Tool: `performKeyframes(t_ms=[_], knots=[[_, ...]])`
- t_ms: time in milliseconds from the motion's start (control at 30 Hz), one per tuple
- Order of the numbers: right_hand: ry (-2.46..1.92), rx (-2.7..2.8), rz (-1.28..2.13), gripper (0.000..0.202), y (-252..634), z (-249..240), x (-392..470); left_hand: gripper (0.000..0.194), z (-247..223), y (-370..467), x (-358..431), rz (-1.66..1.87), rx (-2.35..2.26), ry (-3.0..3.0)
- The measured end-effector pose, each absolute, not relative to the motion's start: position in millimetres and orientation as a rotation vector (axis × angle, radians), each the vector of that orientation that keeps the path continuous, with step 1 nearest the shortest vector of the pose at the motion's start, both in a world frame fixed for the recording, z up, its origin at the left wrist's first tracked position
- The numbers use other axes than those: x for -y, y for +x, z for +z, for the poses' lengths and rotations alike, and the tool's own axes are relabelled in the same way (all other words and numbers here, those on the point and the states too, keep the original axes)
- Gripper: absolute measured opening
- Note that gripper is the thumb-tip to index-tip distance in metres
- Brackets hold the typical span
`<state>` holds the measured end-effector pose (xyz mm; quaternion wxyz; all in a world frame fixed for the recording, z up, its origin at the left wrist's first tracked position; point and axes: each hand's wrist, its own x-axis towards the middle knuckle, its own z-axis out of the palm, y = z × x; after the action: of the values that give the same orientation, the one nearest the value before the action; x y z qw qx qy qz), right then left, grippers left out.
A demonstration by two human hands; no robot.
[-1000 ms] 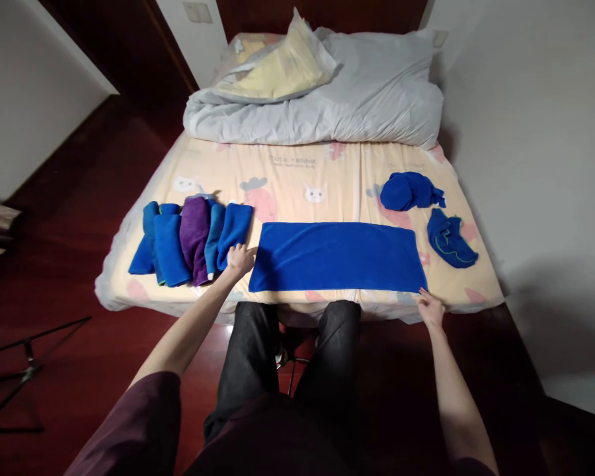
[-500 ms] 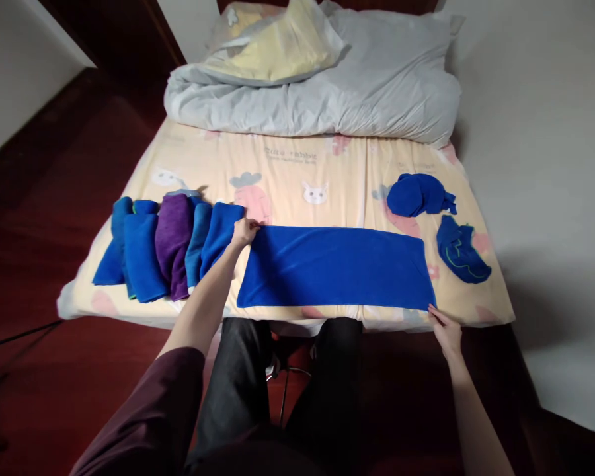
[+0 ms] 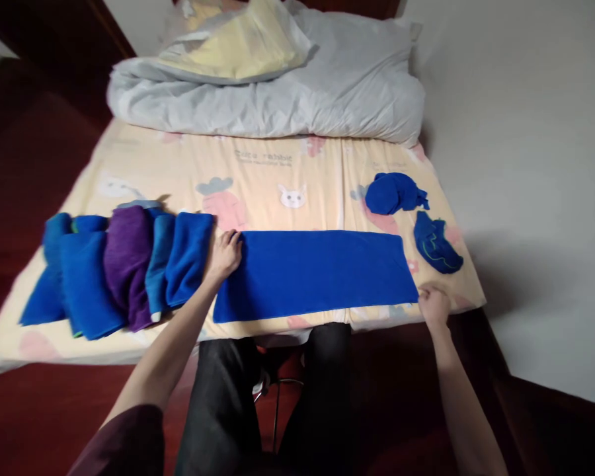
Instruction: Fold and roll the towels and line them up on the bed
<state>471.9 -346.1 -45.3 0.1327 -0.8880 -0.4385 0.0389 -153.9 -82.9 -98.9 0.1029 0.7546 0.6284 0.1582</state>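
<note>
A blue towel (image 3: 312, 274) lies spread as a long rectangle near the bed's front edge. My left hand (image 3: 228, 254) is at its upper left corner, fingers bent down over the edge; the thumb is hidden. At the lower right corner, my right hand (image 3: 434, 306) is closed, knuckles up, with the corner running into its fingers. Left of the towel lie folded blue cloths (image 3: 90, 277) and a purple cloth (image 3: 127, 258) in a row. To the right are a crumpled blue cloth (image 3: 394, 193) and another with green edging (image 3: 437, 243).
The bed has a peach sheet (image 3: 272, 182) with rabbit and carrot prints. A grey-white quilt (image 3: 327, 92) is rolled across the far end, with a yellow item in clear plastic (image 3: 248, 49) on top. A white wall (image 3: 535, 165) rises on the right.
The view has shifted, so the bed appears further left. My left hand has changed from a corner pinch to bent fingers over the towel's edge. My right hand's fingers have curled in more.
</note>
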Motion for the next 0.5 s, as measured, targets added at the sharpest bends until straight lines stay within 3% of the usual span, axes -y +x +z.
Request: performKeyframes(t_ms=[133, 267, 367, 500], knots=[[-2.45, 1.463, 0.015, 0.041, 472.7, -28.9, 249.3, 0.05, -99.9, -170.8, 67.6, 0.451, -1.916, 2.159], [-2.603, 1.291, 0.233, 0.041, 479.7, -37.1, 162.7, 0.047, -93.0, -190.6, 37.8, 0.379, -1.953, 2.028], [-2.648, 1.203, 0.376, 0.033, 488.8, -49.0, 127.7, 0.047, -90.2, -200.1, 22.0, 0.244, -1.898, 2.051], [-2.376, 1.342, 0.434, 0.023, 500.9, -60.2, 113.4, 0.04, -93.2, -208.4, 6.7, 0.162, -1.8, 2.198]])
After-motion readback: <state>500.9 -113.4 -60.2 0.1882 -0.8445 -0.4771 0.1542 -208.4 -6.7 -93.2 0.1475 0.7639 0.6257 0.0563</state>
